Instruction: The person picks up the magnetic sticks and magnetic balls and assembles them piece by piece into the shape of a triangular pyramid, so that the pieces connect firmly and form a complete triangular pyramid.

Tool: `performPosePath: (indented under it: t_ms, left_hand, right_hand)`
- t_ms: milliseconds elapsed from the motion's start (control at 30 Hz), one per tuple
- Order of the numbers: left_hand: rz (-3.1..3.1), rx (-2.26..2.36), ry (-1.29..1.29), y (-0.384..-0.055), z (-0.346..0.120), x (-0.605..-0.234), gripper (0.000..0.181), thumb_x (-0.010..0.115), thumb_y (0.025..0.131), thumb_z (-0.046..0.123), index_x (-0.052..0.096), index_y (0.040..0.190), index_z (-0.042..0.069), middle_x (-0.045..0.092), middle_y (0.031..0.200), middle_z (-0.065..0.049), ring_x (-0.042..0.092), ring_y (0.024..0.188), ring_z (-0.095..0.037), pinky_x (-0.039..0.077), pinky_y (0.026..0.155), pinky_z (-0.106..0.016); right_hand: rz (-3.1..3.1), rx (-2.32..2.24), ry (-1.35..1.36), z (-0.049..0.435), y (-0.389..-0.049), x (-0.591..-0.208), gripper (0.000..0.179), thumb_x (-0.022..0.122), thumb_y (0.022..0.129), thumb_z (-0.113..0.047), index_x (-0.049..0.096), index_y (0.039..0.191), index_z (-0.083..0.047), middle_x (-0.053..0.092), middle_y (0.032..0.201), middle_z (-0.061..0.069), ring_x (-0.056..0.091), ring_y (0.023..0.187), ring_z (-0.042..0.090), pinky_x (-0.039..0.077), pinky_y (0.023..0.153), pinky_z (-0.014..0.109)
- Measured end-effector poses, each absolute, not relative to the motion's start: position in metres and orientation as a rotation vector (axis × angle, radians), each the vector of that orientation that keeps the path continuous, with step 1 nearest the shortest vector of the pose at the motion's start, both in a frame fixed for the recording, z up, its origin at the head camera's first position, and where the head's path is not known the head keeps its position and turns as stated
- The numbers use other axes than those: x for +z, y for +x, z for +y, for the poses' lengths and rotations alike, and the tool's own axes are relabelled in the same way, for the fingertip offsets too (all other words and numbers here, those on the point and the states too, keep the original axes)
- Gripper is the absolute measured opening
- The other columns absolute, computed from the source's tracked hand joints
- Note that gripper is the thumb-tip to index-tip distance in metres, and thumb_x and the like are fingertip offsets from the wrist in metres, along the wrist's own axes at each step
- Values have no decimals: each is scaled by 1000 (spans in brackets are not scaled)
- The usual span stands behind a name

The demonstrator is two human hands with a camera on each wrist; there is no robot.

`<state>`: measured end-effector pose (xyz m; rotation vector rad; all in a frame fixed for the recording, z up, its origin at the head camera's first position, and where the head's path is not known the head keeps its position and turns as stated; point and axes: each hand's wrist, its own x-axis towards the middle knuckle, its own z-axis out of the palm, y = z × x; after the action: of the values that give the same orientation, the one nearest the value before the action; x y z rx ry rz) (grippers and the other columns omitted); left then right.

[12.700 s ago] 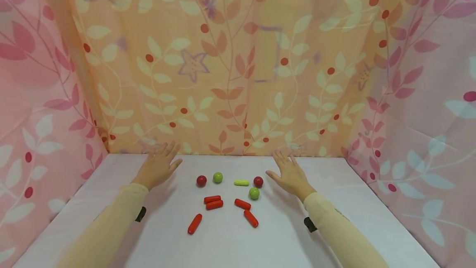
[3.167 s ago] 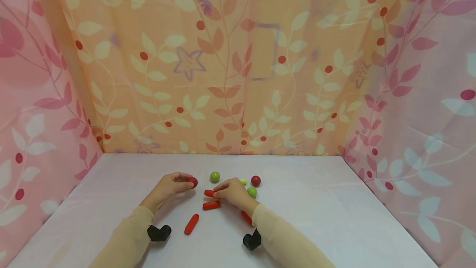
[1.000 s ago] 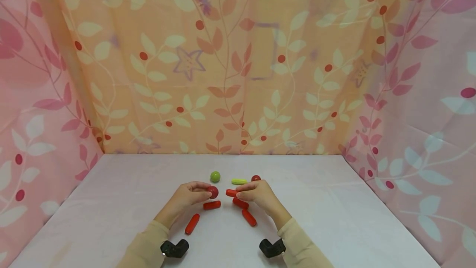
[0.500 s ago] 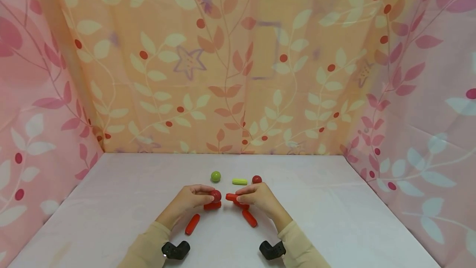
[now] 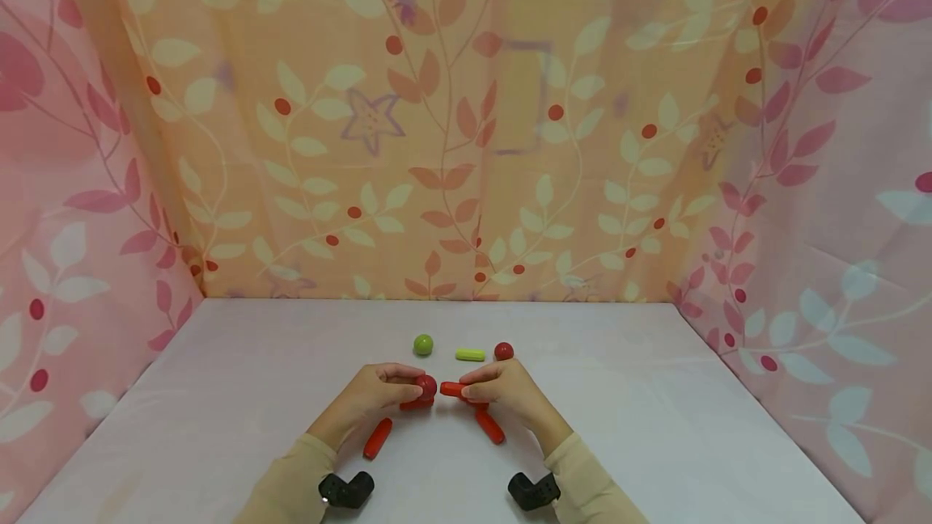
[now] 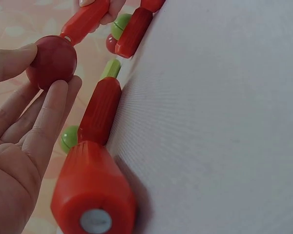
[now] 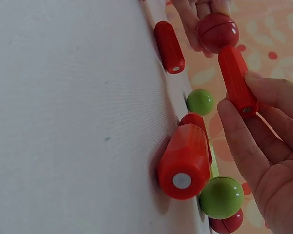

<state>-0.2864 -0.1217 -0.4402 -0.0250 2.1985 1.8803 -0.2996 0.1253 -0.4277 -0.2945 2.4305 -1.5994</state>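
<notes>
My left hand [image 5: 374, 393] pinches a dark red ball [image 5: 427, 386] between thumb and fingertips, just above the table. My right hand [image 5: 515, 393] pinches a red ridged rod [image 5: 451, 389] with metal-tipped ends, its free end pointing at the ball. A narrow gap shows between rod and ball in the head view; in the wrist views they overlap, so contact is hard to tell. Below the ball lies a second red rod [image 5: 417, 405], partly covered. Another red rod [image 7: 185, 163] lies below the right hand, and a green ball [image 7: 221, 197] beyond it is hidden from the head view.
Behind the hands lie a green ball [image 5: 423, 344], a yellow-green rod [image 5: 470, 354] and a second red ball [image 5: 503, 351]. Nearer the front are red rods at left [image 5: 377, 438] and right [image 5: 490, 426]. Patterned cloth walls [image 5: 466, 184] enclose the white table [image 5: 619, 411].
At first both hands were spread and held nothing; later they took the red ball and a red rod. Over the last second, the ball came rightward and nearer, narrowing its gap to the rod.
</notes>
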Motion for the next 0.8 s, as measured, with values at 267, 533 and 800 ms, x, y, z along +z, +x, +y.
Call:
performPosePath:
  t_ms: [267, 533, 800]
  left_hand:
    - [2260, 1810, 21, -286, -122, -439, 37, 79, 84, 19, 72, 119, 9, 71, 118, -11, 63, 106, -22, 55, 89, -37]
    - [2245, 1799, 61, -286, -122, -439, 39, 78, 85, 21, 70, 121, 8, 71, 119, -11, 64, 106, -20, 56, 90, -36]
    - [2269, 1789, 44, -287, -122, -439, 39, 79, 84, 22, 71, 121, 10, 71, 119, -10, 64, 106, -20, 56, 90, -37]
  right_hand:
    - [2410, -1621, -312, 124, -297, -428, 19, 77, 84, -14, 78, 101, -4, 77, 85, 10, 68, 74, 16, 52, 69, 27]
    - [2423, -1602, -312, 124, -296, -426, 19, 78, 84, -16, 79, 101, -7, 77, 86, 8, 65, 75, 15, 52, 71, 29]
    - [2428, -1604, -314, 124, -297, -427, 20, 78, 84, -16, 79, 101, -6, 77, 86, 8, 65, 75, 15, 51, 71, 29]
